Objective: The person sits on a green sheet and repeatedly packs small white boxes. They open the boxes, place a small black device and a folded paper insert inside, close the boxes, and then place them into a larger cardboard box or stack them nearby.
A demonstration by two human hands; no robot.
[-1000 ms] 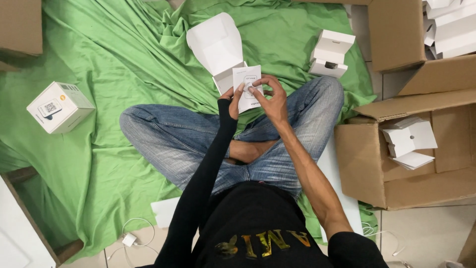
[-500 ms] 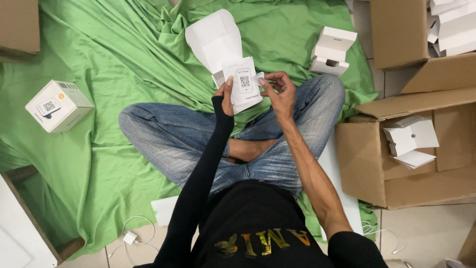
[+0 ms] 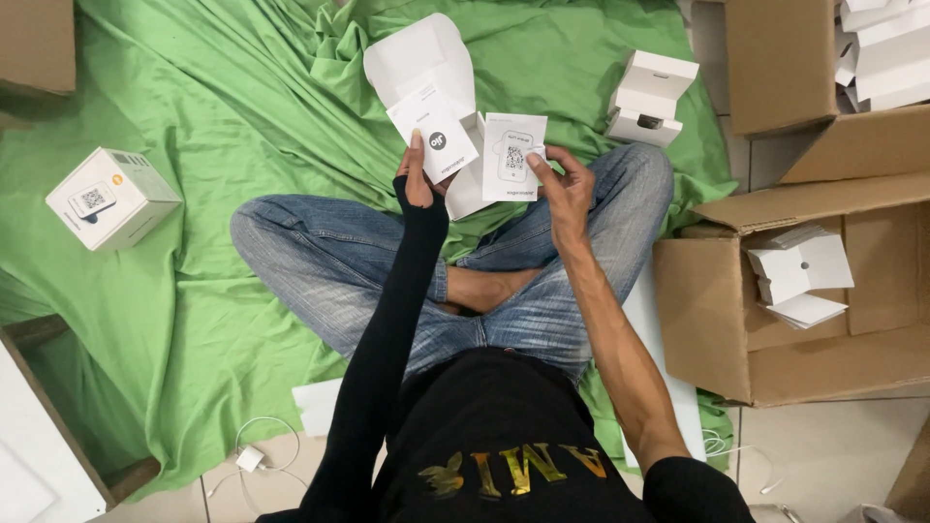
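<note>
A green cloth (image 3: 242,116) is spread beneath crossed legs. Above the knees, a white leaflet (image 3: 434,131) is pinched by the left hand (image 3: 418,179) and a white card (image 3: 513,157) by the right hand (image 3: 564,189). Both are judged light, thin and bendable, best gripped at the edges.

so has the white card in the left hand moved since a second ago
Yes. The left hand has carried its white card up and to the left, away from the right hand's card, judged against the open white box on the green cloth.
</note>
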